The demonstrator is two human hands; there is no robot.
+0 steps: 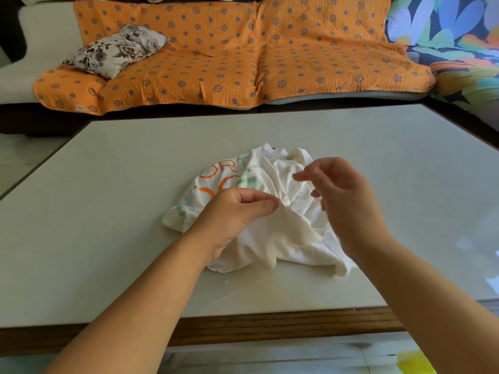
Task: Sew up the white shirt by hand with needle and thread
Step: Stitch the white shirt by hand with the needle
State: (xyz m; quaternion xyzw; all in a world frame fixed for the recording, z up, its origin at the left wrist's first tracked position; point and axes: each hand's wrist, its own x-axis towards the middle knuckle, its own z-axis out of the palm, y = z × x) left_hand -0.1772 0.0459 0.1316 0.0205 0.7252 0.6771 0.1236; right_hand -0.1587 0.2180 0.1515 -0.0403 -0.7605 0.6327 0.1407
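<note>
A crumpled white shirt (272, 230) with orange and green print lies in the middle of the table (108, 184). My left hand (232, 214) pinches a raised fold of the shirt between thumb and fingers. Just right of it and a little higher, my right hand (337, 190) pinches a thin needle (293, 188) that slants down-left toward the fold. A fine thread (243, 288) trails across the tabletop in front of the shirt; its link to the needle is too faint to trace.
The pale table has a wooden front edge (270, 325). Behind it stands a sofa with an orange patterned cover (229, 58), a floral cushion (116, 51) at its left and a bright leafy cover (453, 36) at the right.
</note>
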